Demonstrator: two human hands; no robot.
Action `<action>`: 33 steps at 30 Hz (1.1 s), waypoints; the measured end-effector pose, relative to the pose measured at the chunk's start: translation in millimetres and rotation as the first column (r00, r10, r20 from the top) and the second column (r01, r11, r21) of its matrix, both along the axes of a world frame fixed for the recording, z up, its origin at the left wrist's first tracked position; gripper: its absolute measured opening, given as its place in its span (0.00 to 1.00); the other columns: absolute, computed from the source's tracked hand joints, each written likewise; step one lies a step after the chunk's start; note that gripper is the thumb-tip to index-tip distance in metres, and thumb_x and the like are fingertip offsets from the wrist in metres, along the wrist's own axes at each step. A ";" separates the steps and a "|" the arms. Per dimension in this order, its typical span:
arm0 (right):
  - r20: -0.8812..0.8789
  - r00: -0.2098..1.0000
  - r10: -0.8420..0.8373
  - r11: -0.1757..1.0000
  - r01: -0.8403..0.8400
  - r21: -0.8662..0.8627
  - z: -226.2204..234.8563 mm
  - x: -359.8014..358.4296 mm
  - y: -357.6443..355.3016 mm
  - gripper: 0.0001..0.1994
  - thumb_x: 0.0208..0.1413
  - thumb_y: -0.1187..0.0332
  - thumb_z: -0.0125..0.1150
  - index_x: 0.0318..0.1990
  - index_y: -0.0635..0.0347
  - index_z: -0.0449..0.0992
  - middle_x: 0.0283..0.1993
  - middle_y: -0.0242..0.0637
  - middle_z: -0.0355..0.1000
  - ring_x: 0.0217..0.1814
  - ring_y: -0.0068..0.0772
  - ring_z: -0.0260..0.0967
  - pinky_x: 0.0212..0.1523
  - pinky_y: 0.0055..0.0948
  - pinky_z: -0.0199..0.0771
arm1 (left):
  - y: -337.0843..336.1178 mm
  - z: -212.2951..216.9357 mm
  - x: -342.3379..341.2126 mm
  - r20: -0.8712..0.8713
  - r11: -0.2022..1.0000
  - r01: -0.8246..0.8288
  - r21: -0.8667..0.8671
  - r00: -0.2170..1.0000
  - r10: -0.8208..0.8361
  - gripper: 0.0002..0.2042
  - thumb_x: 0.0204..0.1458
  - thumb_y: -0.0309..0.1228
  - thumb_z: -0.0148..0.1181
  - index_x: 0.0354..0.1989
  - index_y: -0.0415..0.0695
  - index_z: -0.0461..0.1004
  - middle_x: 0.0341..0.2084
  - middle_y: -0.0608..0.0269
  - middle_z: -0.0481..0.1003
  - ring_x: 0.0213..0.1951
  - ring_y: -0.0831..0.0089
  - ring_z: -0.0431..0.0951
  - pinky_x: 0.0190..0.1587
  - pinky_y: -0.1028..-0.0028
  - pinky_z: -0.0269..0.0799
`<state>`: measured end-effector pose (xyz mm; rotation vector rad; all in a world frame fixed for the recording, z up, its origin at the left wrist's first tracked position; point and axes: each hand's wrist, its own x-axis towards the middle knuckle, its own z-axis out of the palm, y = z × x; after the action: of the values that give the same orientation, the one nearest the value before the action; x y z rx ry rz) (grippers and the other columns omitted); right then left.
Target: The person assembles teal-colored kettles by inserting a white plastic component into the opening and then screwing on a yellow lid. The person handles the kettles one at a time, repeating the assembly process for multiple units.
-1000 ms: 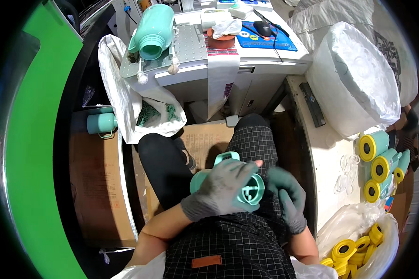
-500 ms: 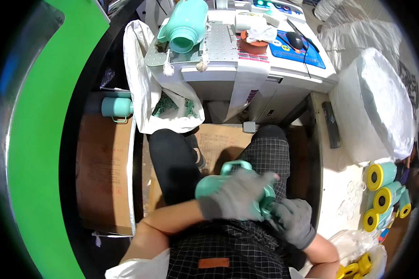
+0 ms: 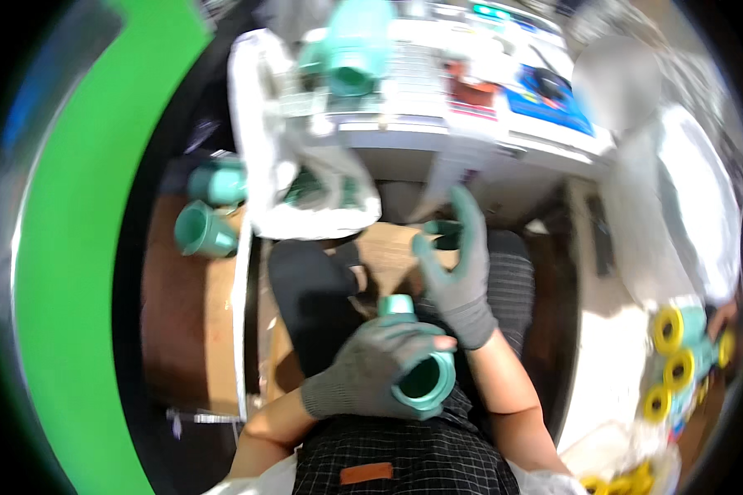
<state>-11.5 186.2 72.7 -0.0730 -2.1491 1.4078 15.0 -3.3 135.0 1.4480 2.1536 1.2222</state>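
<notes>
Four teal pipe fittings (image 3: 421, 375) show, three yellow-capped rolls (image 3: 669, 330) (blurred), and two gloved hands (image 3: 371, 371).

Right hand (image 3: 458, 264) has left the teal fitting (image 3: 417, 363) and lifts open toward twelve o'clock; left hand (image 3: 371, 367) alone grips it now

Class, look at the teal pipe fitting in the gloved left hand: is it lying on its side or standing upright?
On its side: the teal pipe fitting shows its round open end to the camera, and the left hand wraps over it.
</notes>
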 end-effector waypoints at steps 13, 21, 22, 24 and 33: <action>0.147 0.465 -0.873 0.461 0.885 -0.067 -75.7 289.5 169.4 0.05 0.65 0.73 0.65 0.44 0.66 0.82 0.46 0.34 0.79 0.42 0.20 0.75 0.44 0.24 0.77 | 52.2 -22.8 -13.6 -0.086 0.982 0.169 0.087 0.983 -0.161 0.41 0.32 0.32 0.84 0.60 0.38 0.71 0.43 0.54 0.83 0.44 0.59 0.85 0.48 0.62 0.80; 0.070 0.410 -0.910 0.361 0.696 0.621 -72.8 228.2 277.3 0.16 0.63 0.59 0.63 0.50 0.61 0.81 0.53 0.48 0.78 0.52 0.53 0.77 0.55 0.44 0.77 | 74.2 -10.6 -3.6 -0.093 0.980 0.184 -0.079 0.977 -0.191 0.39 0.31 0.34 0.84 0.58 0.44 0.75 0.46 0.58 0.82 0.50 0.55 0.82 0.55 0.58 0.76; 0.129 0.395 -0.910 0.374 0.643 0.668 -85.9 219.4 285.1 0.15 0.61 0.59 0.60 0.47 0.60 0.79 0.49 0.48 0.77 0.53 0.58 0.73 0.55 0.50 0.74 | 73.9 -9.5 -4.3 -0.124 0.980 0.187 -0.072 0.973 -0.195 0.39 0.31 0.35 0.84 0.58 0.45 0.75 0.47 0.58 0.82 0.51 0.55 0.81 0.56 0.58 0.75; 0.107 0.414 -0.904 0.377 0.653 0.656 -107.2 218.1 298.5 0.11 0.56 0.62 0.62 0.40 0.58 0.78 0.44 0.50 0.76 0.49 0.56 0.73 0.51 0.51 0.74 | 71.4 -4.0 -9.6 -0.162 0.983 0.178 -0.050 0.970 -0.183 0.40 0.30 0.36 0.85 0.58 0.47 0.75 0.49 0.58 0.79 0.54 0.54 0.78 0.59 0.54 0.72; 0.238 0.927 0.290 0.589 0.023 -0.808 15.0 153.7 90.8 0.30 0.61 0.71 0.58 0.69 0.75 0.59 0.32 0.38 0.75 0.18 0.23 0.67 0.21 0.21 0.68 | 66.0 -16.2 0.2 -0.367 0.981 0.138 0.139 0.927 -0.078 0.44 0.39 0.42 0.83 0.66 0.48 0.66 0.52 0.52 0.73 0.46 0.51 0.82 0.43 0.57 0.83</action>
<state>142.2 277.0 87.7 -0.5489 -1.5729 2.5365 15.2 62.7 118.8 1.9683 2.1979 1.1917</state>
